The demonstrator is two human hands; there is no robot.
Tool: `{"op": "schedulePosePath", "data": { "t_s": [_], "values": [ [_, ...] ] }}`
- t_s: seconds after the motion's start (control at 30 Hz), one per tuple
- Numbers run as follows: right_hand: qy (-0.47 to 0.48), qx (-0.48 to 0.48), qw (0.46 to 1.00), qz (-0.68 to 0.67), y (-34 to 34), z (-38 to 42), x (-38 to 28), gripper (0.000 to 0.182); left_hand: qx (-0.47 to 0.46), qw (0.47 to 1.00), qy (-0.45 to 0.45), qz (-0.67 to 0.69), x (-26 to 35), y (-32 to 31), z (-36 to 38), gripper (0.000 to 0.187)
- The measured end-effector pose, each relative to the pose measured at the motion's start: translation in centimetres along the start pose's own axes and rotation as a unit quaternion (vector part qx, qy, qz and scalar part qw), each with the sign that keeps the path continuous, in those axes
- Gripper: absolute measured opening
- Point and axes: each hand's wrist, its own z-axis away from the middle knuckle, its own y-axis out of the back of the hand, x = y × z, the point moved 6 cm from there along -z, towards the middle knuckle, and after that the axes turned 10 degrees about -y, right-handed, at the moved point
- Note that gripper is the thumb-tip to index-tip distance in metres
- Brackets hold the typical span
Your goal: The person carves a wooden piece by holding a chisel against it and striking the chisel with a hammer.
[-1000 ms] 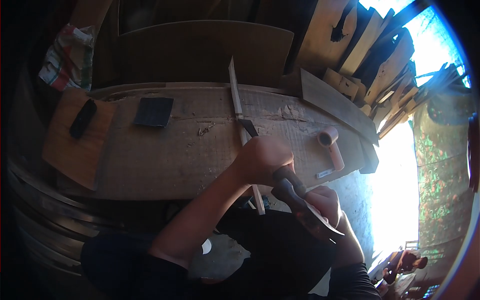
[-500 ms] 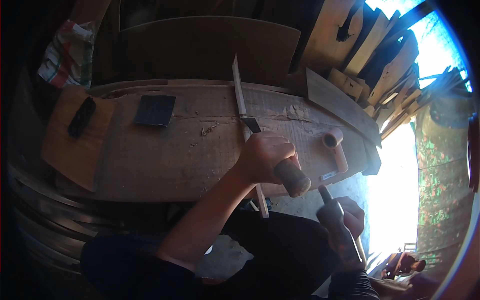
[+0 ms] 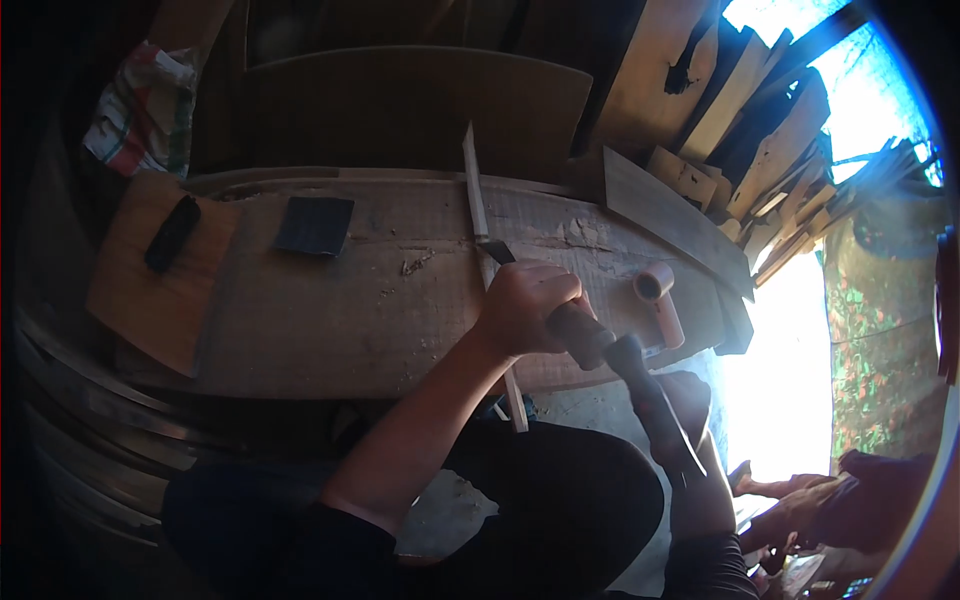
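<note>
My left hand [image 3: 530,305] is wrapped round the wooden handle of a chisel [image 3: 582,338]. Its dark blade rests at a notch in a thin wooden strip [image 3: 475,195], which runs across the bench under my hand and past the near edge. My right hand [image 3: 688,400] grips a dark hammer [image 3: 655,415] with a long head. The narrow front end of the head meets the butt of the chisel handle, or is very close to it. My right fingers are partly hidden behind the hammer.
The worn wooden bench [image 3: 300,340] carries a dark square sheet [image 3: 314,225], a curved board [image 3: 165,300] with a black piece on it, and a pinkish roll and tube [image 3: 660,305]. Wood offcuts [image 3: 770,165] lean at the back right. A blurred reddish-brown shape [image 3: 850,500] is at lower right.
My right hand has brought the hammer up and left to the end of the chisel handle. My left hand keeps its hold. A reddish-brown shape has grown larger at lower right.
</note>
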Motion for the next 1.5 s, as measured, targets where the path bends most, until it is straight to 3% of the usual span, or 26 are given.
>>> {"op": "schedulePosePath", "data": {
  "t_s": [0.03,0.1,0.2,0.27,0.3,0.37,0.47,0.63,0.9,0.97,1.03,1.13,1.27,1.47,1.5],
  "values": [
    [0.005,0.001,1.0,-0.003,-0.1,0.0,-0.3,0.016,-0.003,1.0,-0.003,-0.005,-0.1,0.2,-0.1,0.024],
    [0.025,0.07,0.988,-0.133,-0.3,0.8,-0.6,0.018,0.015,0.999,0.012,0.041,-0.5,0.6,0.0,0.025],
    [0.071,0.109,0.988,-0.088,-0.7,0.2,0.8,0.018,-0.012,1.0,-0.018,0.021,0.0,0.3,-0.1,0.025],
    [0.104,0.015,0.994,-0.007,-1.0,-1.3,1.5,0.019,-0.018,0.999,-0.018,0.032,0.1,-0.8,-0.3,0.025],
    [0.131,0.099,0.985,0.053,-0.4,-0.8,-0.1,0.021,-0.022,1.0,-0.008,0.02,-0.3,-0.3,0.0,0.025],
    [0.1,0.146,0.984,0.03,-0.4,-0.6,0.2,0.02,-0.042,0.999,-0.002,0.013,-0.9,-1.2,1.7,0.029],
    [0.044,0.127,0.991,-0.01,-3.1,-2.7,2.4,0.019,-0.042,0.999,0.013,-0.02,-0.7,-0.7,2.1,0.027],
    [0.027,0.105,0.994,-0.009,-3.9,-3.0,2.8,0.022,-0.027,1.0,-0.001,-0.004,0.1,-0.1,1.4,0.025],
    [0.003,0.105,0.994,-0.013,-4.4,-1.3,3.8,0.033,-0.081,0.996,-0.038,0.006,0.3,-0.9,2.8,0.027],
    [0.011,0.116,0.992,0.04,-4.4,-1.2,4.3,0.026,-0.084,0.996,-0.035,0.002,0.3,-0.7,2.7,0.029],
    [0.041,0.048,0.998,0.001,-4.5,-1.5,4.0,0.013,-0.089,0.995,-0.044,0.01,0.6,-0.7,2.8,0.031],
    [-0.039,0.044,0.998,0.01,-4.7,-1.2,4.8,0.013,-0.112,0.992,-0.051,0.001,0.6,-0.6,3.1,0.033],
    [-0.036,0.063,0.997,-0.001,-4.8,-1.1,5.0,0.014,-0.084,0.994,-0.067,-0.009,1.2,-0.5,4.2,0.032],
    [-0.016,0.066,0.998,-0.013,-5.2,-1.7,4.7,0.014,-0.214,0.974,-0.074,-0.018,1.8,-2.4,5.9,0.025],
    [-0.015,0.066,0.998,-0.014,-5.2,-1.7,4.7,0.015,-0.283,0.957,-0.067,-0.023,1.6,-3.1,6.4,0.025]
  ]
}}
